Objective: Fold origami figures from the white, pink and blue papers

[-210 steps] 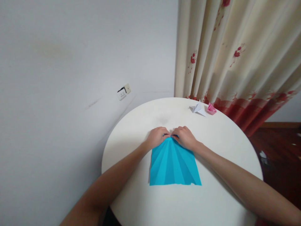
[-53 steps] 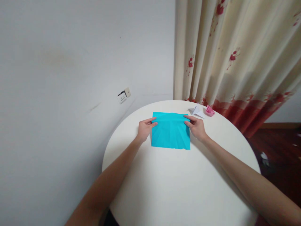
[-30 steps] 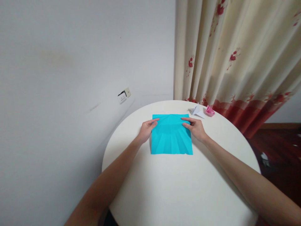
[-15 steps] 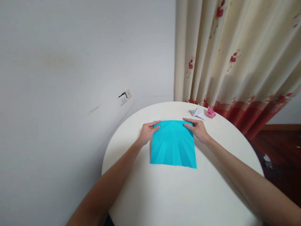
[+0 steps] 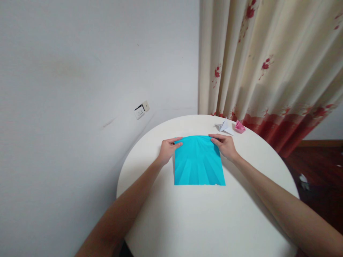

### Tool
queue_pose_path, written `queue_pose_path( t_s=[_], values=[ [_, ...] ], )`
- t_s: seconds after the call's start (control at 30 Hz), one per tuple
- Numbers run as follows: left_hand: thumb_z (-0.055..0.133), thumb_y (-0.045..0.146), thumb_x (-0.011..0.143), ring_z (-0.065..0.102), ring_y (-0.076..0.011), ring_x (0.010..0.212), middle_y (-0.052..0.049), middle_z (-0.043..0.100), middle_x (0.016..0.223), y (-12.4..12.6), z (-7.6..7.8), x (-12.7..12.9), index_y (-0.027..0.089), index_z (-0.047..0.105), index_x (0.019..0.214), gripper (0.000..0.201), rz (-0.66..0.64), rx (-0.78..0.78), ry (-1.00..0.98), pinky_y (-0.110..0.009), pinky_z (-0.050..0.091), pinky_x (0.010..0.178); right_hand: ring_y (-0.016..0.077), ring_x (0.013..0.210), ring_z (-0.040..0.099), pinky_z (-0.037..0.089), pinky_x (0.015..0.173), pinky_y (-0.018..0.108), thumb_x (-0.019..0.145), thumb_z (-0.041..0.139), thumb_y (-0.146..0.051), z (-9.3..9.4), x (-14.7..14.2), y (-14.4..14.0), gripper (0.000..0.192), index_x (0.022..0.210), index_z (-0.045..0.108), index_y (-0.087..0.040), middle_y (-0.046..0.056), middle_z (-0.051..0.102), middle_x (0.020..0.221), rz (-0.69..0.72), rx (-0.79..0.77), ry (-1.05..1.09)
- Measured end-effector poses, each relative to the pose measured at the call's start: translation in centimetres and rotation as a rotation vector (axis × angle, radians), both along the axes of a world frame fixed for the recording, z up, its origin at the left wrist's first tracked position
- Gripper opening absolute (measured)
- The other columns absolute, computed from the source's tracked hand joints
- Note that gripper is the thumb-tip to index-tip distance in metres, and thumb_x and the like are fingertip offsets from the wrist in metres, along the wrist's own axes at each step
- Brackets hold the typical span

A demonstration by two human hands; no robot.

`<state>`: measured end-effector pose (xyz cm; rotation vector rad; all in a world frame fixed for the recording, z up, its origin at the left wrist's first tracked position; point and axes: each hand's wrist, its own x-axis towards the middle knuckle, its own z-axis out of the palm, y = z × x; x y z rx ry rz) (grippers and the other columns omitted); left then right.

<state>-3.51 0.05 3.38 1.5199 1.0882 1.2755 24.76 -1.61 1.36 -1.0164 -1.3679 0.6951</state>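
Observation:
A turquoise sheet of paper [image 5: 198, 162] with creases fanning out from its far edge is held over the white table, its near edge slightly ragged. My left hand [image 5: 168, 149] pinches its far left corner between thumb and fingers. At the far right corner, my right hand [image 5: 225, 144] grips the sheet the same way, thumb on the near face. Between my hands the far edge bows up a little. Fingers behind the sheet are partly hidden.
On the round white table [image 5: 209, 221], a white folded-paper figure [image 5: 224, 126] and a pink folded-paper piece [image 5: 239, 127] sit at the far right edge. A wall with a socket [image 5: 139, 112] is on the left. A flowered curtain [image 5: 257, 71] hangs behind.
The sheet's near edge has swung slightly right and away from me and now lies more level. Its far edge bows up more. Both hands keep their hold with hardly any movement.

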Motion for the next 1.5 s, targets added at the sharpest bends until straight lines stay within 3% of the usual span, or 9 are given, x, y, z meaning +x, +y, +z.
queue_pose_path(
  t_s=[0.1,0.2,0.5,0.7,0.93,1.1,1.33,1.5],
  values=[
    [0.084,0.033,0.063,0.059,-0.015,0.064,-0.005,0.074,0.076,-0.1,0.3,0.1,0.014,0.078,0.101,0.043,0.048,-0.004,0.042,-0.027,0.05,0.062,0.0259,0.089,0.069,0.054,0.081,0.039,0.074,0.074,-0.041,0.0,0.0,0.1,0.034,0.099,0.079,-0.019,0.01,0.076,0.102,0.003,-0.013,-0.013],
    [0.084,0.029,0.063,0.058,-0.0146,0.062,-0.004,0.072,0.071,-0.2,0.6,0.2,0.014,0.078,0.1,0.04,0.069,-0.017,0.059,-0.026,0.049,0.059,0.0254,0.087,0.068,0.054,0.077,0.038,0.073,0.075,-0.041,0.1,-0.1,0.0,0.038,0.103,0.078,-0.018,0.01,0.076,0.103,0.004,-0.037,-0.027],
    [0.084,0.035,0.064,0.064,-0.0177,0.073,-0.007,0.076,0.09,0.0,0.2,0.1,0.015,0.077,0.105,0.045,0.021,0.0,0.042,-0.029,0.052,0.066,0.0159,0.065,0.059,0.048,0.058,0.029,0.066,0.079,-0.047,-0.4,0.4,0.2,0.059,0.115,0.073,-0.014,0.006,0.075,0.086,0.068,-0.144,0.066],
    [0.082,0.038,0.065,0.066,-0.0201,0.082,-0.009,0.075,0.104,0.2,-0.2,0.0,0.017,0.076,0.107,0.047,0.047,0.03,0.052,-0.03,0.053,0.07,0.0135,0.062,0.053,0.044,0.056,0.028,0.066,0.079,-0.046,-0.3,0.6,0.2,0.058,0.113,0.073,-0.012,0.006,0.073,0.081,0.056,-0.145,0.013],
    [0.083,0.032,0.062,0.061,-0.0179,0.065,-0.006,0.075,0.075,0.3,0.1,0.2,0.016,0.079,0.095,0.038,0.138,-0.004,0.129,-0.028,0.048,0.057,0.0149,0.06,0.056,0.044,0.055,0.028,0.069,0.075,-0.046,-1.0,0.4,0.7,0.049,0.102,0.077,-0.011,0.007,0.074,0.079,0.025,-0.154,-0.098],
    [0.083,0.031,0.06,0.058,-0.0151,0.06,-0.003,0.072,0.067,0.9,-0.3,0.0,0.017,0.08,0.085,0.029,0.15,0.017,0.212,-0.026,0.044,0.057,0.0197,0.068,0.063,0.049,0.061,0.03,0.068,0.076,-0.05,-1.3,0.4,0.9,0.043,0.089,0.079,-0.013,0.009,0.076,0.083,0.068,-0.169,-0.108],
    [0.08,0.042,0.068,0.068,-0.0219,0.086,-0.011,0.076,0.096,1.0,-1.4,-0.3,0.014,0.078,0.096,0.04,0.038,-0.038,0.03,-0.034,0.053,0.08,0.019,0.068,0.062,0.049,0.064,0.032,0.068,0.077,-0.049,-1.7,0.1,0.6,0.046,0.095,0.078,-0.012,0.009,0.075,0.084,0.017,-0.193,-0.042],
    [0.078,0.038,0.072,0.068,-0.0228,0.092,-0.011,0.076,0.101,1.4,-2.1,-0.1,0.015,0.078,0.097,0.034,0.055,-0.029,0.014,-0.036,0.052,0.087,0.0152,0.064,0.057,0.044,0.057,0.027,0.072,0.07,-0.047,-3.0,-0.2,1.2,0.056,0.115,0.071,-0.011,0.006,0.072,0.081,-0.001,-0.175,-0.017]
  ],
)
